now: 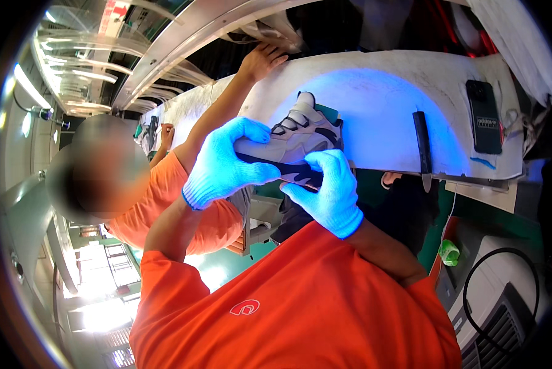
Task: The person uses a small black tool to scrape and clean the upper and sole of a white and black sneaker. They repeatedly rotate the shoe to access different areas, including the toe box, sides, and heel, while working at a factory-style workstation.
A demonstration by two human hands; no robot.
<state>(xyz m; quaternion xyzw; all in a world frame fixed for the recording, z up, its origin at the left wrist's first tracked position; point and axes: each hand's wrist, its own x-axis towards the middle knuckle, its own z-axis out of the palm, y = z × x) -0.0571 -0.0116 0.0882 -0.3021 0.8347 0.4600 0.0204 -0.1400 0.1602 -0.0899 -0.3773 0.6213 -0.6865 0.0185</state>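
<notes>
Both my hands wear knit gloves that glow blue under the lamp light. A grey sneaker with black trim, dark laces and a dark sole is held between them, over the near edge of the worktable. My left hand wraps the toe end, its thumb along the sole and its fingers over the upper. My right hand pinches the sole edge toward the heel, thumb below and fingers on the side. The sneaker lies tilted, its opening facing away from me; a green patch shows by its collar.
Blue light falls on the white worktable. A black-handled knife lies at its near edge, a dark phone farther right. At left a co-worker in an orange shirt reaches an arm onto the table. A black cable loops at lower right.
</notes>
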